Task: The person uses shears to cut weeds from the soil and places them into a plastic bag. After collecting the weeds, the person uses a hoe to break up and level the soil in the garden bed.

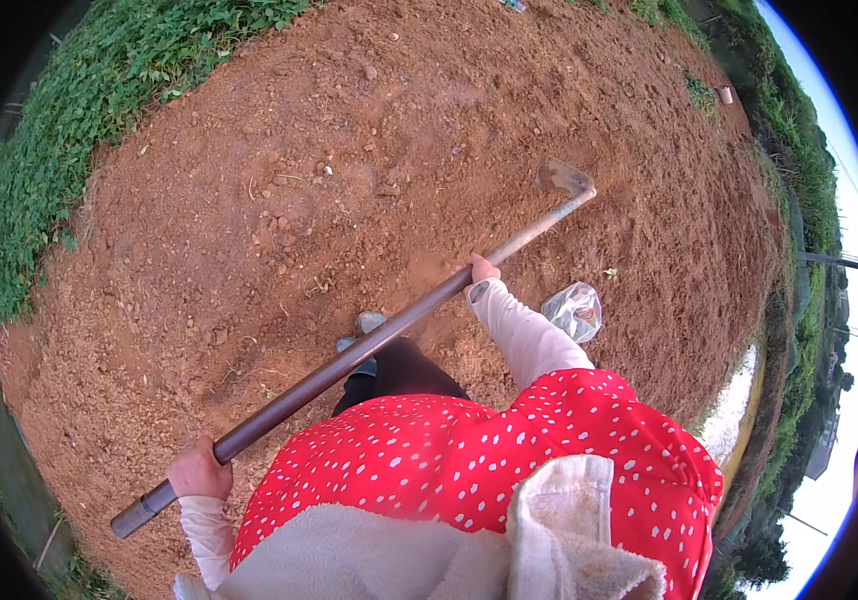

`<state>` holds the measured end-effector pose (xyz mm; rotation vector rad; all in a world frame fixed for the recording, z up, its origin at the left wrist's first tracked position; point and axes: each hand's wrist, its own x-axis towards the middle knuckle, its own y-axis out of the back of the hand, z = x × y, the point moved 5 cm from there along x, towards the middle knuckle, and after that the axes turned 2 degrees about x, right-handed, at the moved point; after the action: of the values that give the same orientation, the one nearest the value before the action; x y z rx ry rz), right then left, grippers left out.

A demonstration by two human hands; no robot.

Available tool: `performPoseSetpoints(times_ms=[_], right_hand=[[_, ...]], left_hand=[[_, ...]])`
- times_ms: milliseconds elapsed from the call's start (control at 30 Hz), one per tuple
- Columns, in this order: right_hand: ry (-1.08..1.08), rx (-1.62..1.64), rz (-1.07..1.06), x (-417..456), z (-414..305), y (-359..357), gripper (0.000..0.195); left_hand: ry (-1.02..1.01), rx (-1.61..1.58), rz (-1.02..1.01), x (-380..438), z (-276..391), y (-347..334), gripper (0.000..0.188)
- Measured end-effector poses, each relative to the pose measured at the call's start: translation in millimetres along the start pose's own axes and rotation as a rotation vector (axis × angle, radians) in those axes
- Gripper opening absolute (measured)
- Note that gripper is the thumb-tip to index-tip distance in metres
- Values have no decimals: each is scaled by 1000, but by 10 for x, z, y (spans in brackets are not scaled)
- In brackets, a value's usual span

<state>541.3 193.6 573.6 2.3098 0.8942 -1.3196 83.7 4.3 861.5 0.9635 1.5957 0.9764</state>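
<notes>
A long-handled hoe lies slantwise across my body, its brown handle (339,367) running from lower left to upper right. Near the butt end, my left hand (200,469) is wrapped around the shaft. Farther along, my right hand (480,270) grips it where the dark part meets the paler wood. The metal hoe blade (565,177) is at the far end, against the loose reddish-brown soil (369,165); whether its edge is sunk in cannot be told. Below the handle, my shoes (371,322) are partly hidden.
A clear plastic bag (573,311) with something inside lies on the soil by my right forearm. Leafy green plants (121,90) border the plot at upper left. A small pale container (724,94) stands at the far right edge. A towel (399,555) hangs over my front.
</notes>
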Motion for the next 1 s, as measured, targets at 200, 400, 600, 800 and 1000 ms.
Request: performPoseSetpoints(times_ms=[200,400,600,800,1000], right_hand=[[-164,-18,8,-649,560,-132,17],[-178,-163,47,-452,922,-150,27],[-15,16,120,81,409,23,17],[126,10,187,98,-252,445,16],[78,99,197,27,-326,556,17]], left_hand=[[143,162,-255,-368,-921,229,13],[214,236,-379,-362,-970,144,16],[176,147,-406,5,-285,-104,13],[-36,56,-374,259,408,-492,13],[-190,-50,-352,767,1162,-458,16]])
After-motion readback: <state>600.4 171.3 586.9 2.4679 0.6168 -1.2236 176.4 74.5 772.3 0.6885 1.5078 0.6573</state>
